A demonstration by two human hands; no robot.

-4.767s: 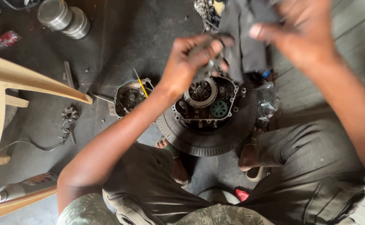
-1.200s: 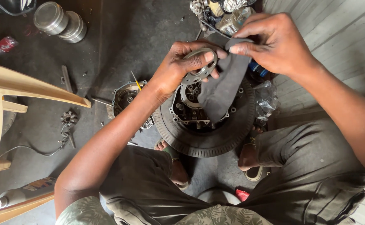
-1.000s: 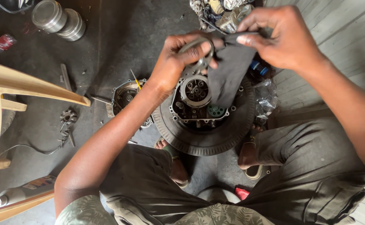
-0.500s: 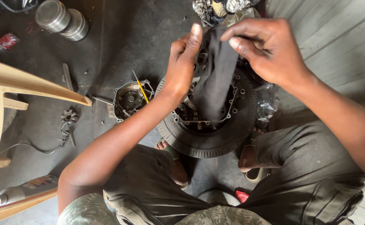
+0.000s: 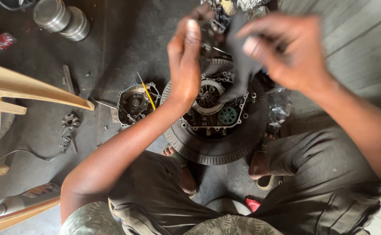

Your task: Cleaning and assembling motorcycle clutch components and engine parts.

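My right hand (image 5: 288,52) is raised over the engine and pinches a dark grey cloth (image 5: 239,65), which hangs down from its fingers. My left hand (image 5: 185,61) is up beside the cloth with its fingers pointing away from me. It is blurred, so what it grips, if anything, is unclear. Below both hands an opened engine (image 5: 214,111) with a green gear (image 5: 228,115) sits inside a black tyre (image 5: 219,153) on the floor.
A removed engine cover (image 5: 134,104) with a yellow stick (image 5: 147,91) across it lies left of the tyre. Two metal canisters (image 5: 62,17) stand at the far left. A wooden chair (image 5: 7,89), a small gear part (image 5: 70,122) and a bottle (image 5: 20,202) are at my left.
Both hands have lifted higher and apart. The metal ring held against the cloth a second ago is no longer visible, and the cloth now hangs from my right hand, uncovering the engine.
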